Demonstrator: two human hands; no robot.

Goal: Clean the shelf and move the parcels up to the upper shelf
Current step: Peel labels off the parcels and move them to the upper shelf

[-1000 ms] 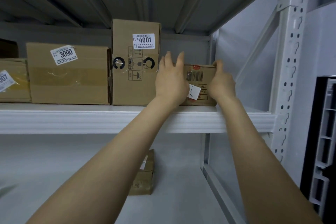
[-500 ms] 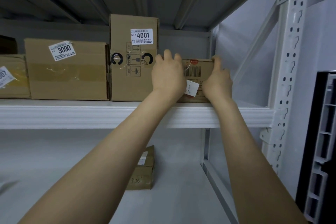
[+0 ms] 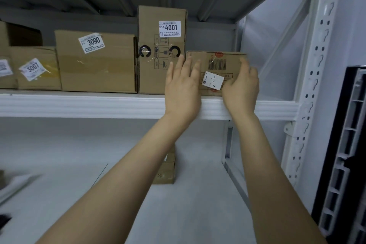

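Tall box [image 3: 162, 65]: white label [image 3: 170, 28] reads "92-7-4001", above printed handling symbols. Wide box [image 3: 97, 69], just left of it: sticker [image 3: 91, 42] "3090". Small box [image 3: 37, 73], farther left: sticker [image 3: 32, 69] "3007". Low box [image 3: 217, 57], just right of the tall box: barcode [image 3: 217, 64]; white tag [image 3: 213, 80] illegible.

Brown cardboard parcels [image 3: 95, 69] carry white labels [image 3: 170, 28] with black print. The shelf [image 3: 79, 105] is white; the small parcel [image 3: 215, 59] bears a red mark [image 3: 218, 54].
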